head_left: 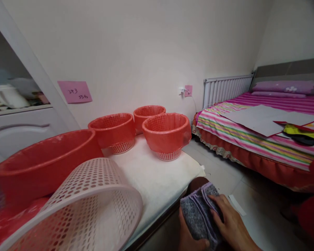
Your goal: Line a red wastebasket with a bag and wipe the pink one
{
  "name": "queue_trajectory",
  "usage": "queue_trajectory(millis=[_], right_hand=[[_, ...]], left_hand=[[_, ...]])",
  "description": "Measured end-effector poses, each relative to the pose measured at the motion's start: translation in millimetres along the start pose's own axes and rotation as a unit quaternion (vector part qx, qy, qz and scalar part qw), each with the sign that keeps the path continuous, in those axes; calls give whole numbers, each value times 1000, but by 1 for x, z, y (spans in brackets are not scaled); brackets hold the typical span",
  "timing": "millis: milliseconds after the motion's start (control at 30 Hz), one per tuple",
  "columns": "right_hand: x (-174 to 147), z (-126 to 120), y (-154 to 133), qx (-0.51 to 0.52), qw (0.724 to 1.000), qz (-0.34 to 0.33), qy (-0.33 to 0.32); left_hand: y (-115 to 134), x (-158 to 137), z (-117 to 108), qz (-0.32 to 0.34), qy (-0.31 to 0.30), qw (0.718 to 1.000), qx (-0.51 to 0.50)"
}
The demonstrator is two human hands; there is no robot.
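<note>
At the lower right I hold a folded grey cloth (195, 212) with light purple edging, its layers stacked together. My left hand (189, 232) grips it from the left and below, thumb across the near end. The fingers of my right hand (231, 219) press on the cloth's right side, around its folded layers. Just left of the cloth is a low white-topped surface (151, 170). On it lies a pale pink perforated basket (94, 184), tipped on its side with its mouth toward me.
Several baskets lined with red plastic stand on the surface, among them a large one (49, 153) at left and one (167, 134) near the right edge. To the right is a bed (232, 139) with a striped cover and papers (258, 116). A white strip (237, 205) lies on the floor.
</note>
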State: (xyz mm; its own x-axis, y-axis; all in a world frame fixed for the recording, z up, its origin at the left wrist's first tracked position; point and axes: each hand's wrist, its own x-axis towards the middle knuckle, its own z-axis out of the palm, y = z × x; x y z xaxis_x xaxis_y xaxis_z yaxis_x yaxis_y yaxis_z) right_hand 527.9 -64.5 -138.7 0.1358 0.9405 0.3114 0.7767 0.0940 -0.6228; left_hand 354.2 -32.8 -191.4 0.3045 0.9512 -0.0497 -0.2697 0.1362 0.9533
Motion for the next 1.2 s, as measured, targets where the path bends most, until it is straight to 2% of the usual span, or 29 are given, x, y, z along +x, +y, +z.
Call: queue_trajectory(millis=[100,167,267,400,467,600,767,867,1000,1200], right_hand=[[-1,7,-8,-31,999,16,-28],[-1,11,-12,-50,999,4,-13],[-2,18,-13,-81,994,-63,26],[-4,38,-2,-140,982,-127,0],[-5,48,5,-164,979,-124,-5],[-5,52,10,-132,983,-130,9],[-7,42,-1,-59,988,-128,62],[-4,38,-9,-32,990,-111,76],[2,36,-14,-27,988,-144,50],[12,37,-17,-66,996,-47,34]], left_hand=[[-3,1,-1,20,-2,1000,-6],[-1,1,-1,26,-12,999,-12],[4,-1,2,10,-7,1000,27],[5,-3,4,22,35,995,93],[0,-2,0,22,46,997,51],[-12,3,-12,-42,70,995,-50],[-18,4,-19,-103,31,991,-83],[-15,2,-18,-102,16,991,-86],[-11,0,-17,-94,4,992,-86],[-11,1,-16,-88,2,993,-84]])
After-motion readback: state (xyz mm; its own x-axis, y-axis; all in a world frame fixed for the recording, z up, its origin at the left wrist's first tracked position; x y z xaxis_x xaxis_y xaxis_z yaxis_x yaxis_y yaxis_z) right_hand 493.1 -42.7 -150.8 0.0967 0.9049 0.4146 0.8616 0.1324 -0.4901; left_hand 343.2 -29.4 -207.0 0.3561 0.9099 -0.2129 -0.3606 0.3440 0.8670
